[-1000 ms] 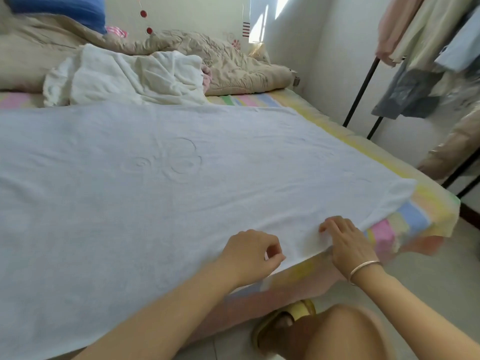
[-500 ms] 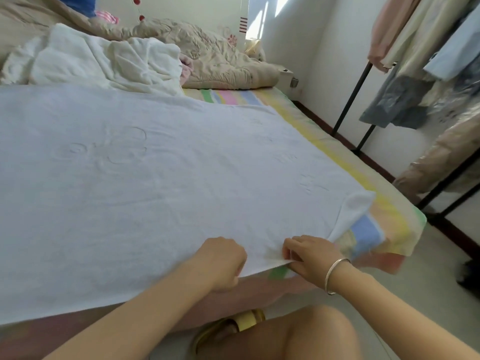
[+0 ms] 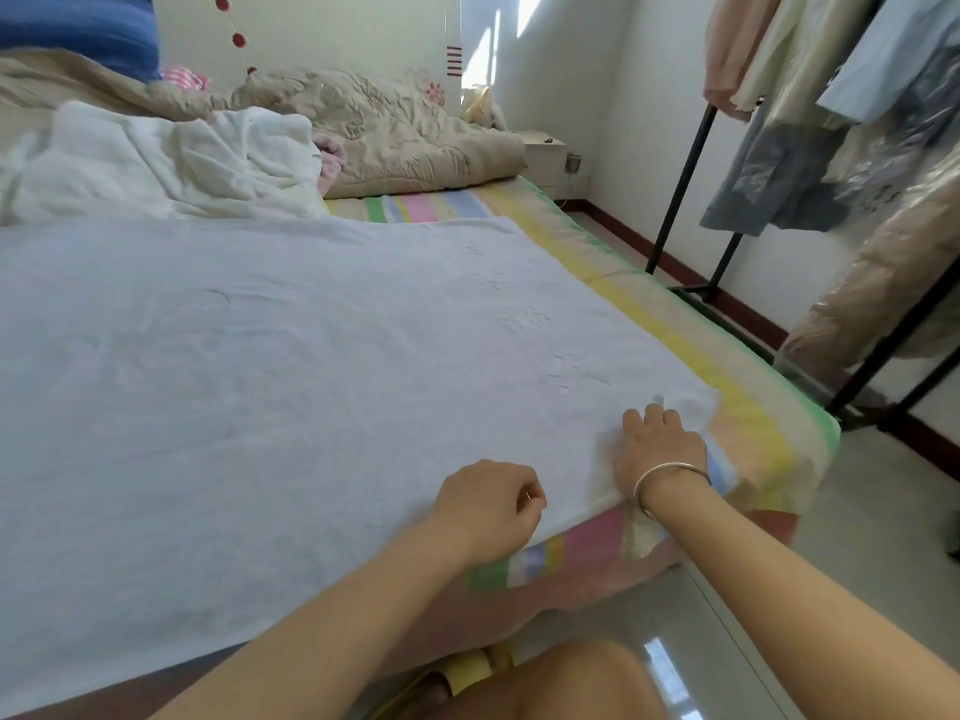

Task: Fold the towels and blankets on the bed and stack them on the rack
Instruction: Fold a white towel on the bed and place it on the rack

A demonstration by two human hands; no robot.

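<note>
Now, the white towel (image 3: 311,381) lies spread flat across the bed (image 3: 748,407), its near edge running along the mattress edge; the right hand (image 3: 662,449) rests on the near right corner, fingers (image 3: 655,415) stretched forward and pressing the cloth, gripping nothing that I can see; the left hand (image 3: 488,506) sits curled on the near edge, thumb against forefinger, and whether it pinches the hem I cannot tell; this looks like squaring up before the first fold, so the job is barely begun; the good move is to flatten that rumpled corner, take both near corners cleanly, and carry them to the far edge so the hems meet; watch the crumpled white bedding (image 3: 171,163) lying right up against the far edge, and the beige quilt (image 3: 405,132) behind it, since both crowd the landing zone; a garment rack (image 3: 680,184) hung with clothes stands right of the bed; whether it is the stacking spot I cannot say.
</note>
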